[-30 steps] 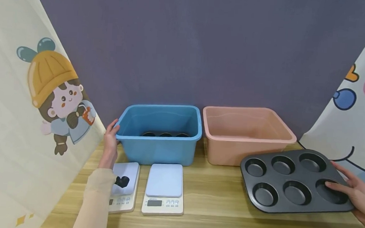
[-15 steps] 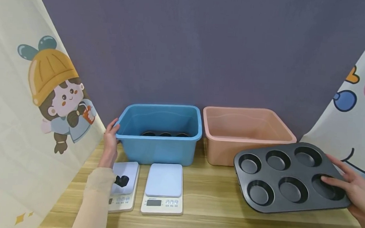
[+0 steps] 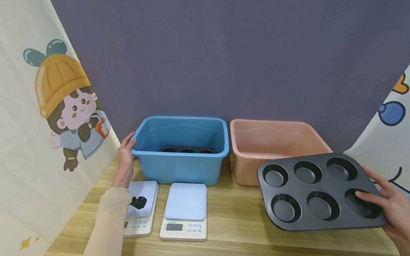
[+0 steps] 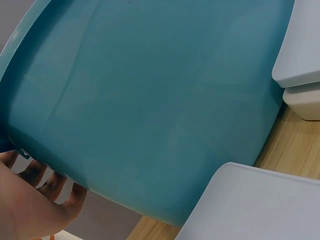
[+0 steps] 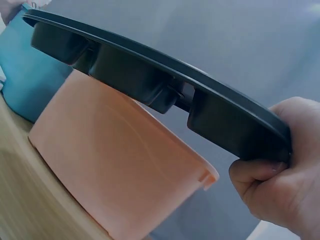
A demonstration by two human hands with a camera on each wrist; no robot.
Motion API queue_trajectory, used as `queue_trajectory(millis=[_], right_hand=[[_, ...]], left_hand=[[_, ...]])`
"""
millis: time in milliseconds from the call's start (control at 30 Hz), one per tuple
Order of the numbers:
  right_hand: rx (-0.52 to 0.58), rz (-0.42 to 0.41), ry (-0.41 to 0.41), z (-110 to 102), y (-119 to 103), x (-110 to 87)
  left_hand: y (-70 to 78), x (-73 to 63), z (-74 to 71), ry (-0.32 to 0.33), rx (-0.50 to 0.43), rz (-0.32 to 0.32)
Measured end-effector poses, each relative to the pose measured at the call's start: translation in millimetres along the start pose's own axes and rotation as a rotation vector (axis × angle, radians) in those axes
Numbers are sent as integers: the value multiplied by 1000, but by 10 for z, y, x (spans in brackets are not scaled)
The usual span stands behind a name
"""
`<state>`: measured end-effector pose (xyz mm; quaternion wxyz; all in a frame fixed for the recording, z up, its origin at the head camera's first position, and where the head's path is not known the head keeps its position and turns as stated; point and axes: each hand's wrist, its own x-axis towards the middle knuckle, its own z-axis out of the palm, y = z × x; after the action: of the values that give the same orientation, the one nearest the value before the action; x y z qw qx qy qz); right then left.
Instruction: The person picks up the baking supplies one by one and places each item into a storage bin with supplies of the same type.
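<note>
My right hand (image 3: 392,208) grips the right end of a dark muffin pan (image 3: 296,188), thumb over one cup and fingers around the edge. The pan is held above the table, tilted, in front of the pink bin (image 3: 248,171). In the right wrist view, curled fingers (image 5: 255,172) show under the pan's end. At the left, my left hand (image 3: 125,158) holds the left rim of a blue bin (image 3: 177,169); in the left wrist view its fingers (image 4: 75,197) bend against the bin's side. Inside the blue bin lies another dark muffin pan (image 3: 196,149), partly hidden by the front wall.
Two white kitchen scales stand before the blue bin: the left scale (image 3: 142,226) bears a black patch and is partly behind my forearm, the right scale (image 3: 186,203) beside it. All stand on a wooden table (image 3: 234,223). A dark curtain (image 3: 230,55) hangs behind, printed cloths either side.
My right hand has moved the muffin pan left and slightly up, so it now overlaps more of the pink bin's front. My left hand stays on the blue bin's rim.
</note>
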<state>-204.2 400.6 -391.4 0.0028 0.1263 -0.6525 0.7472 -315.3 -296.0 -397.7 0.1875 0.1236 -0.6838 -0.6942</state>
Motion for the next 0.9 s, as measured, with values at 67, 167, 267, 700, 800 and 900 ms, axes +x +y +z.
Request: queue_trajectory(millis=[67,167,267,700,800,900], right_hand=[[12,0,19,36,-10,22],[28,3,30,90,-30,56],[27,3,22,150,-56,95],[120,-43,-47,483,-164,274],[144,-46,-36,560,-171,317],[147,-47,-26,634,-179,360]], left_hand=[[-4,-4,2,0,-2,-1],[-6,-5,3,1,-12,-3],[-4,4,6,11,-27,-1],[5,17,3,15,-34,14],[-1,17,3,13,-25,14],[2,22,1,16,-25,12]])
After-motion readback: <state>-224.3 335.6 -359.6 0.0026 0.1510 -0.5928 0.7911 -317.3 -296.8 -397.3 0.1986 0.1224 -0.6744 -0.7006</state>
